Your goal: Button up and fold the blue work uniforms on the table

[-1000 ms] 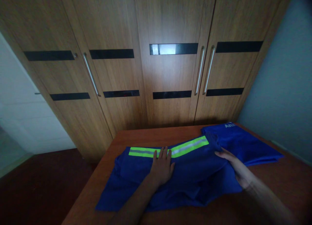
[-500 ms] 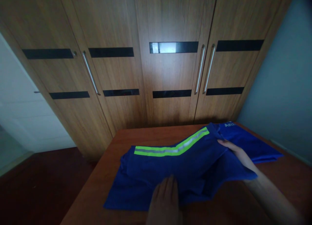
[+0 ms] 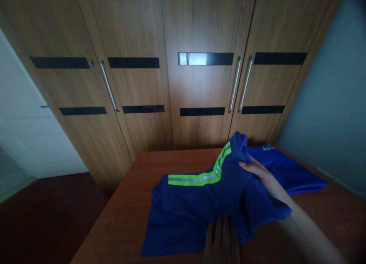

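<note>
Hands, 2: left hand [image 3: 221, 241], right hand [image 3: 263, 178]
Garments, blue, 2: striped garment [image 3: 194, 207], plain garment [image 3: 288, 170] with white lettering
Reflective band [image 3: 200, 178], 1, yellow-green with grey centre line
Table [image 3: 128, 218], 1
Wardrobe [image 3: 197, 24], 1
Doors, 4
Bar handles, 3: one [image 3: 109, 85] at left, two close together [image 3: 235, 85] at right
Small knob [image 3: 91, 63], 1
Black strips, 8: four upper [image 3: 133, 62], four lower [image 3: 143, 109]

The only writing in sight is some small white lettering [image 3: 268, 148] on the folded blue garment [image 3: 288, 168] at the table's [image 3: 128, 203] far right corner. It begins with "A"; the rest is too small to read.
</note>
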Available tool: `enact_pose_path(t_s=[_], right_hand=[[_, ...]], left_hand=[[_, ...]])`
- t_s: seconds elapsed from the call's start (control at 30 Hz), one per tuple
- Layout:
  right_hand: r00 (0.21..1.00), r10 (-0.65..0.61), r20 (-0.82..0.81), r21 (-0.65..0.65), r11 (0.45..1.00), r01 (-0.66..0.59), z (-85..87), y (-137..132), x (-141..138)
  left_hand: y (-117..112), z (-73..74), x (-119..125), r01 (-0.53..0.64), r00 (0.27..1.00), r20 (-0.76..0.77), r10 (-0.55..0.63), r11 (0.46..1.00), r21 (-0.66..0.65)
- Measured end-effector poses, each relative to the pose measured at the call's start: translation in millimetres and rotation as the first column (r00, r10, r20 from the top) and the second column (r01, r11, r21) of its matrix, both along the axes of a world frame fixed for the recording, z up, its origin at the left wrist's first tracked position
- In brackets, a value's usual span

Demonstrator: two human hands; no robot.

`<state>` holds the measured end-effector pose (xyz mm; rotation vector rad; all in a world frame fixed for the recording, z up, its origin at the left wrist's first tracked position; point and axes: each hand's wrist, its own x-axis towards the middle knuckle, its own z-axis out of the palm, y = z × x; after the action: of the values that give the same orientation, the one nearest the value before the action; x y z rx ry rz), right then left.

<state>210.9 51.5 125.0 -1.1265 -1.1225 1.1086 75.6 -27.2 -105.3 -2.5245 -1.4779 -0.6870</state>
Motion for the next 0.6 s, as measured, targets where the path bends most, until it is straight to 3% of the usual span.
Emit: enact_pose_path(t_s=[0.1,0.17,0.2,0.27,0.33,0.37,0.4,0.5,0.6], right_hand=[[0.991,0.122,-0.046,0.008,0.993,-0.122,4.7,6,-30],[0.985,0.168,-0.026,0.014,0.986,-0.167,5.0,11,-49],[0.982,0.188,-0.022,0.008,0.982,-0.188,4.9,13,-59],[0.976,0.216,-0.040,-0.018,0.976,-0.216,4.5,16,-77],[0.973,0.218,-0.077,-0.051,0.974,-0.222,2.3,18,-95],[0.972,0.219,-0.088,-0.067,0.972,-0.225,-0.5,18,-104],[0.970,0.228,-0.085,-0.077,0.969,-0.234,-5.2,17,-113],[0.955,0.295,0.018,-0.086,0.952,-0.293,-31.6,12,-143],[0.920,0.361,0.151,-0.116,0.931,-0.347,-68.0,2,-169]], left_hand=[[1,17.6,6,0.040,0.992,0.127,-0.010,0.972,-0.231],[3,38.4,-1,0.227,0.910,0.411,-0.048,0.888,-0.399],[5,50.6,-9,0.342,0.800,0.600,-0.011,0.830,-0.440],[10,75.9,-31,0.530,0.458,0.870,0.182,0.730,-0.432],[16,99.3,-60,0.682,0.063,0.911,0.407,0.650,-0.337],[19,109.4,-75,0.721,-0.078,0.865,0.495,0.627,-0.294],[22,118.3,-91,0.738,-0.167,0.810,0.563,0.616,-0.276],[30,136.7,-134,0.769,-0.241,0.705,0.667,0.574,-0.281],[33,142.6,-162,0.751,-0.209,0.677,0.706,0.559,-0.352]])
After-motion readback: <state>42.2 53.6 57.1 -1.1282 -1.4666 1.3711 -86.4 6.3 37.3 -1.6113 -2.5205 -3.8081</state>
